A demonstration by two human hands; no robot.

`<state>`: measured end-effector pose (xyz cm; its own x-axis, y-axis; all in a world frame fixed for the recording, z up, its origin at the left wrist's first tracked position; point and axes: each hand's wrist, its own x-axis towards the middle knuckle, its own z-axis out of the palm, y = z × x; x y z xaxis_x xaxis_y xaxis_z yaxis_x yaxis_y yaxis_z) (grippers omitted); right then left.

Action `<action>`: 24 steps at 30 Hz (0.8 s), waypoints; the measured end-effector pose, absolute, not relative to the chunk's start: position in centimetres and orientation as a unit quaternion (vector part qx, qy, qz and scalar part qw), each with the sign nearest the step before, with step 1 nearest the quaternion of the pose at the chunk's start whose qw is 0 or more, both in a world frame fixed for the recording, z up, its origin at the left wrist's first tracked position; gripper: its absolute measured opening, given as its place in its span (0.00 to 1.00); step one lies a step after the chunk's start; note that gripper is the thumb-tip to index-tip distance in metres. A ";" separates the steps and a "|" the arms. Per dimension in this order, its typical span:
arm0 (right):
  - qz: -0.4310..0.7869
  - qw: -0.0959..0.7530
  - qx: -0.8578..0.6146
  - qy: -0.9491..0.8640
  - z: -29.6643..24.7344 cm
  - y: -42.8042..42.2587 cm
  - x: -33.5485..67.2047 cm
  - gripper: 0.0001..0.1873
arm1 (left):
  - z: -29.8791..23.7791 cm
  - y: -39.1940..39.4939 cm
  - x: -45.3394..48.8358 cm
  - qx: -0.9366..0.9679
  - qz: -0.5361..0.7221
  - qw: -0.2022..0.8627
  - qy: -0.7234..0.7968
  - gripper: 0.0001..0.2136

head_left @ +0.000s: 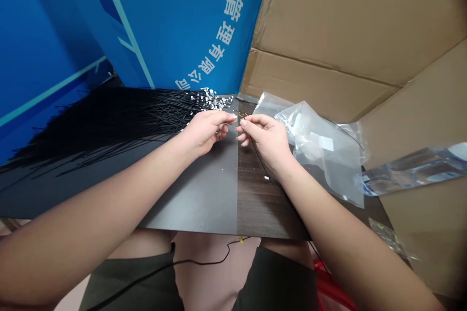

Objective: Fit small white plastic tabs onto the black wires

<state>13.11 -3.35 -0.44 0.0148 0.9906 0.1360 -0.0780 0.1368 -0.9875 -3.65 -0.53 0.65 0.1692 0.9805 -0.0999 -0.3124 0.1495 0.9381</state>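
My left hand (208, 131) is closed in a pinch above the middle of the table; what sits between thumb and forefinger is too small to make out. Just beside it, fingertips almost meeting, my right hand (268, 138) pinches a thin black wire (260, 156). That wire runs down from the fingers, past the wrist, toward the tabletop. Left of my hands lies a big bundle of black wires (120, 112), with many small white end pieces (209, 99) at its near-hand end. A loose white piece (266, 178) rests on the table below my right hand.
Clear plastic bags (317, 141) lie to the right, with a plastic bottle (416, 170) on its side past them. Cardboard (346, 24) and a blue printed panel (175, 19) rise behind the table (204, 199). A black cable (197, 262) hangs below the front edge.
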 end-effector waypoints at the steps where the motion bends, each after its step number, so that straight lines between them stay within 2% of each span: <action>1: 0.497 0.545 -0.446 -0.507 -0.4 -3.4 13.0 0.14 | 0.7 -0.5 -3.6 0.403 0.505 0.647 0.405 0.07; 9: 0.545 0.503 -0.444 -0.503 -0.6 -3.7 12.5 0.11 | 0.7 -0.6 -3.3 0.378 0.501 0.663 0.407 0.07; 24: 0.549 0.526 -0.437 -0.480 -0.6 -3.7 12.3 0.06 | 0.6 -1.0 -3.2 0.394 0.509 0.650 0.404 0.06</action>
<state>12.28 -3.70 -0.57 -0.0641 0.9976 0.0253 -0.1586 0.0149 -0.9872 -3.16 -0.96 0.62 0.1547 0.9802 -0.1233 -0.3430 0.1703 0.9238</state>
